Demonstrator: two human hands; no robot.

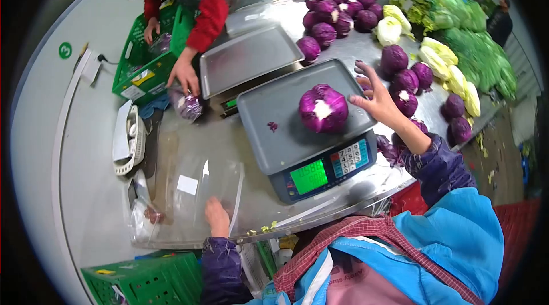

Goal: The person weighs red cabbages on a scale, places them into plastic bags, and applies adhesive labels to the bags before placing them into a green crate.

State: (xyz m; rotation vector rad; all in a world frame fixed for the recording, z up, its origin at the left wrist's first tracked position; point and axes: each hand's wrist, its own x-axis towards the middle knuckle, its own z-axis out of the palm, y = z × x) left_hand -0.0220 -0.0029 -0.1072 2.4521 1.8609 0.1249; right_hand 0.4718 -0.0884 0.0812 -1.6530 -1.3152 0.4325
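Note:
A red cabbage [323, 108], its white stem end facing up, rests on the grey tray of a digital scale [269, 143]. Beside it, over the tray's right edge, my right hand [377, 99] is open with fingers spread, apart from the cabbage. A torn scrap of purple leaf [273, 127] lies on the same tray, and the scale's display glows green. My left hand [217, 217] is low at the table's front edge, fingers drawn together at a clear plastic bag [197, 205] lying flat. On the bag shows a white label [187, 183].
Opposite, a person's hand [186, 73] grasps a wrapped red cabbage [189, 105] beside a green crate [154, 70]. A second scale [251, 56] stands behind mine. Heaped red cabbages [329, 13], pale cabbages [437, 62] and bagged greens [477, 59] fill the right side. A white basket [136, 145] stands left.

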